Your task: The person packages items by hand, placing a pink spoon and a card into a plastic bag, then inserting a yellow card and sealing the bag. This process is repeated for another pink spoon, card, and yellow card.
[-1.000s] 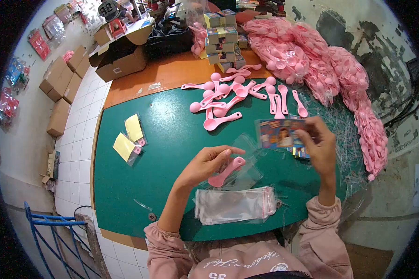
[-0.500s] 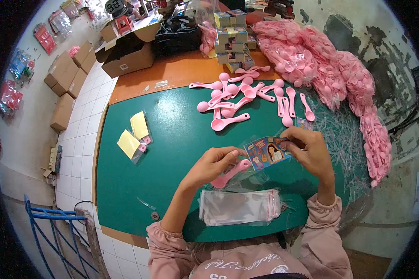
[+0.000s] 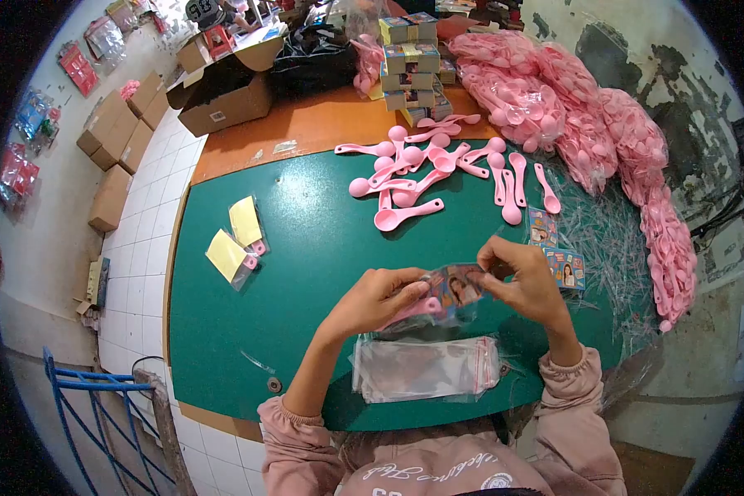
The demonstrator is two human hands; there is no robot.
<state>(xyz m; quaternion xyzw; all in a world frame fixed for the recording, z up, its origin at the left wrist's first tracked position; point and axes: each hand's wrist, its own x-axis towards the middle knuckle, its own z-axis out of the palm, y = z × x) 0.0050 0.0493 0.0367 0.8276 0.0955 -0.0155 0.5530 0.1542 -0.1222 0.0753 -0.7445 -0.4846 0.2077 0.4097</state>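
My left hand (image 3: 380,299) pinches a clear bag with a pink spoon (image 3: 413,312) in it, over the green table. A printed card (image 3: 457,289) is partly inside the bag, and my right hand (image 3: 517,281) grips its right end. Just below lies a stack of clear bags (image 3: 426,368). Loose pink spoons (image 3: 409,213) lie beyond my hands. Two packed bags with yellow cards (image 3: 230,256) rest at the left. More printed cards (image 3: 565,269) lie right of my right hand.
Bagged pink spoons (image 3: 587,153) are heaped along the right edge. Card bundles (image 3: 411,62) stand at the back beside a black bag (image 3: 314,62) and an open cardboard box (image 3: 231,99). Plastic strips (image 3: 608,240) litter the right side. A blue metal frame (image 3: 99,384) stands lower left.
The card has moved left, further into the bag with the spoon, and my right hand has shifted left and down with it. Cards at the right that my hand had covered now show.
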